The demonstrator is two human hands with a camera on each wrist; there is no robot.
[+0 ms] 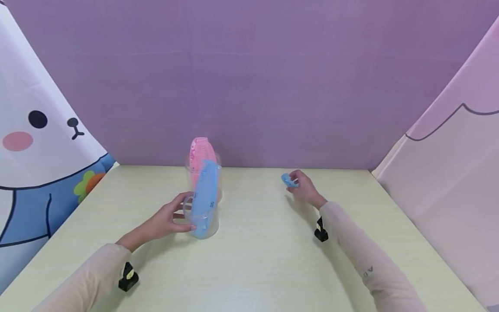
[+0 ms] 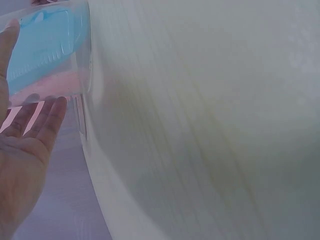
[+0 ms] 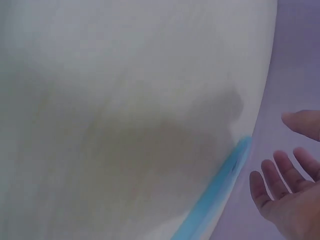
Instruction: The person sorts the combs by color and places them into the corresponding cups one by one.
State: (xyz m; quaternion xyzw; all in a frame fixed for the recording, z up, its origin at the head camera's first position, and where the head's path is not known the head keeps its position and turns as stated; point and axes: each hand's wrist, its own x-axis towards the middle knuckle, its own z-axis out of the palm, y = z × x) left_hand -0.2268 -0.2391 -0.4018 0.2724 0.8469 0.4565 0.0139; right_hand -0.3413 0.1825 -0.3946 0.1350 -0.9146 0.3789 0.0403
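My left hand [image 1: 171, 219] grips the side of a clear plastic cup [image 1: 213, 229], thumb in front and fingers behind. A blue comb [image 1: 205, 190] leans upright in that cup, its top above the rim. Right behind stands a second clear cup [image 1: 219, 162] with a pink comb [image 1: 200, 151] in it. At the right, my right hand [image 1: 306, 190] is beside another blue comb [image 1: 289, 180] near the table's far edge. In the right wrist view, the fingers [image 3: 272, 180] are spread and apart from this blue comb [image 3: 215, 195]; its lower part runs out of frame.
The pale wooden table [image 1: 249, 268] ends at a purple cloth backdrop [image 1: 249, 86]. Printed cloths hang on both sides, a cartoon figure [image 1: 39, 156] at the left and a pink-and-white cloth [image 1: 448, 173] at the right. Each sleeve carries a black wrist device [image 1: 321, 232].
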